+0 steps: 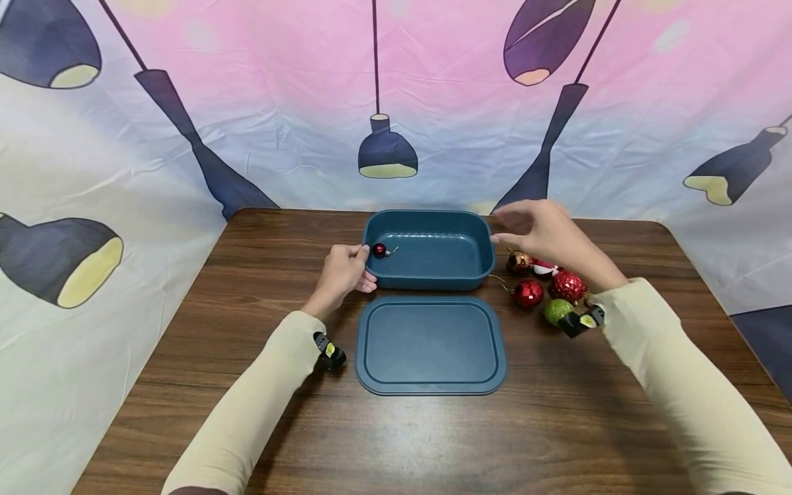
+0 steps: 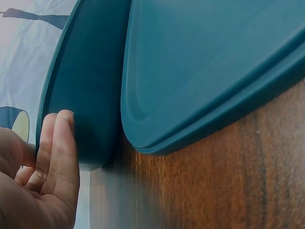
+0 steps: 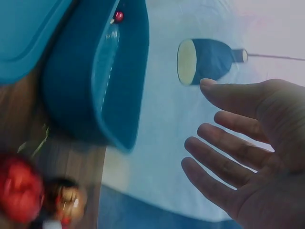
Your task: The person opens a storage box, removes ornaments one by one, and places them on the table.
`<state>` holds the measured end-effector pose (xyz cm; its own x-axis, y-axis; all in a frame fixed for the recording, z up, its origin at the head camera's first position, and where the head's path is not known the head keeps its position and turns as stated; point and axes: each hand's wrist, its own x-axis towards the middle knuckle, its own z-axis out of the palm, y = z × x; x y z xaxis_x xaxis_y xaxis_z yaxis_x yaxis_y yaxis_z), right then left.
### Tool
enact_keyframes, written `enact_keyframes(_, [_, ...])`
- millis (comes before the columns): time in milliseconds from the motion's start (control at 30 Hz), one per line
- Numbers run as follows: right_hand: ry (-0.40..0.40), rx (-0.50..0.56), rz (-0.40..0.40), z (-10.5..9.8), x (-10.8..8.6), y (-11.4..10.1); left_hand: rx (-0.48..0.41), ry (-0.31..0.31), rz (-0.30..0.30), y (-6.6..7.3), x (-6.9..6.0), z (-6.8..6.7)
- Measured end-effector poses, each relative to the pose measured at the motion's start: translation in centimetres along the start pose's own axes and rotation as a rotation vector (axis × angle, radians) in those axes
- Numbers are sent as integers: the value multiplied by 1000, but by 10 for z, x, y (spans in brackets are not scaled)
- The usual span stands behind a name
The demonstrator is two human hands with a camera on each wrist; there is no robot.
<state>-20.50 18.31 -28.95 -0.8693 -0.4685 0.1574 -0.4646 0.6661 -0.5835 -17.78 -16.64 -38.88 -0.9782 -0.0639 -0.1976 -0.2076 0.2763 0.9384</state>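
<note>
A deep teal rectangular container (image 1: 427,282) stands near the back of the table, with one small shiny dark-red bauble (image 1: 379,250) inside at its left end. My left hand (image 1: 344,269) holds the container's left front corner, thumb at the rim and fingers against the outer wall. In the left wrist view, the fingers (image 2: 61,157) lie along that wall. Raised beside the container's right end, my right hand (image 1: 537,223) holds nothing. Its fingers and thumb are spread apart in the right wrist view. The matching flat lid (image 1: 432,347) lies in front of the container.
Right of the container lie several Christmas ornaments: a smooth red bauble (image 1: 529,293), a rough red bauble (image 1: 567,287), a green glittery ball (image 1: 559,311), and a gold-brown one (image 1: 518,262). A red-and-white ornament (image 1: 544,268) is partly hidden. A printed cloth (image 1: 309,151) hangs behind the wooden table (image 1: 421,440).
</note>
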Motion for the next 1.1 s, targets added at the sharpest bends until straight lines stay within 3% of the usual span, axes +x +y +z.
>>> enact_keyframes(233, [-26,33,-40,26,36,-12,-5,1,-7,-2,0,0])
enact_keyframes(600, [-174,39,-15,76,84,-33,1,8,-3,0,-2,-1])
enact_keyframes(867, [-230,28,-28,123,104,-41,-7,-3,-11,1,-1,-2])
enact_keyframes(1100, [-221,44,15,153,116,-44,-10,-8,-8,1,-1,-1])
